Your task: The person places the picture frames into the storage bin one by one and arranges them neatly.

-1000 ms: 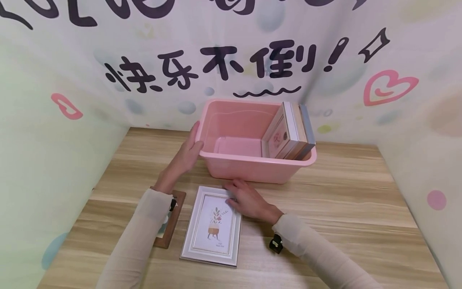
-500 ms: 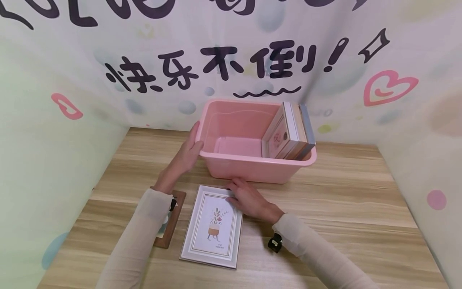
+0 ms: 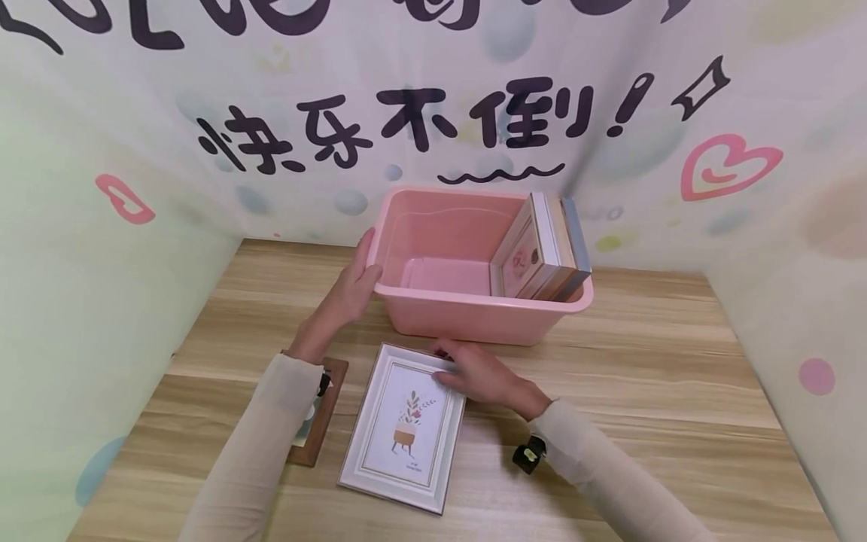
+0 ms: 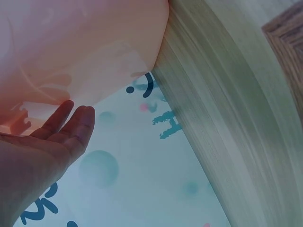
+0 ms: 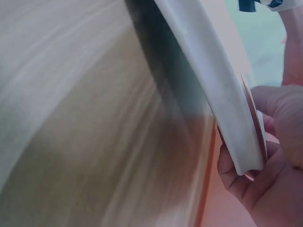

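A white picture frame (image 3: 403,429) with a potted-plant print lies face up in front of the pink plastic bin (image 3: 460,320). My right hand (image 3: 484,376) grips its upper right corner, thumb on the face and fingers beneath. In the right wrist view the frame's edge (image 5: 213,90) sits between thumb and fingers, tilted up from the table. My left hand (image 3: 348,290) holds the bin by its left rim; the left wrist view shows fingers (image 4: 78,127) against its outer wall. Several frames (image 3: 542,252) stand upright at the bin's right end.
A brown wooden picture frame (image 3: 325,418) lies on the wood-grain table (image 3: 650,391), partly hidden under my left forearm. A printed cloth backdrop (image 3: 305,196) rises right behind the bin, and pale walls close off both sides.
The white picture frame has turned slightly, its top shifting right, and its near right corner has come a little closer. My right hand has moved slightly right with it. My left hand stays put.
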A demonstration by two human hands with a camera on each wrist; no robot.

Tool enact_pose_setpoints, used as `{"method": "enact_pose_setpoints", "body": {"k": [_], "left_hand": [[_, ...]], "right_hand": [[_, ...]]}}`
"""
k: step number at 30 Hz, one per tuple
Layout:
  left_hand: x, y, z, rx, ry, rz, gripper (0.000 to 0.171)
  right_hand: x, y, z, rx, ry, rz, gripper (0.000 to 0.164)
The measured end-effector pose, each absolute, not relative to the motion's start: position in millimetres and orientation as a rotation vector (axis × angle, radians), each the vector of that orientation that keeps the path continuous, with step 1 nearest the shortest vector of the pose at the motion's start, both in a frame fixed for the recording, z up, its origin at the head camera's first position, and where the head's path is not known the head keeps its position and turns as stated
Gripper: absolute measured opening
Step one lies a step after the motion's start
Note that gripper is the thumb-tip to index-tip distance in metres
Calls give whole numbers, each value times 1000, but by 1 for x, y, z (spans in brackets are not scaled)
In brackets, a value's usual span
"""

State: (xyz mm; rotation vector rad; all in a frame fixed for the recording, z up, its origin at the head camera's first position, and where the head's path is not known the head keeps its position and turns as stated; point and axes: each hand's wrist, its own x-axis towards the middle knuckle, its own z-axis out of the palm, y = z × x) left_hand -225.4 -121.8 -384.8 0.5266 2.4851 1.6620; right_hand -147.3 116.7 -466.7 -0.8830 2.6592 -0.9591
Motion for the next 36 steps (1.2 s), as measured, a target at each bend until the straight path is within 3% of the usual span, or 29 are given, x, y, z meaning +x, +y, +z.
{"method": "enact_pose_setpoints", "body": {"k": [16, 24, 36], "left_hand": [[-235, -125, -403, 536, 2531, 1656, 68], [-236, -125, -404, 553, 2555, 1649, 69], [-236, -125, -404, 567, 2576, 1648, 68]], "right_hand": [[-145, 127, -441, -875, 2400, -1306, 47], [-138, 129, -424, -922, 2292, -1295, 41], [-130, 128, -400, -988, 2273, -1252, 53]]}}
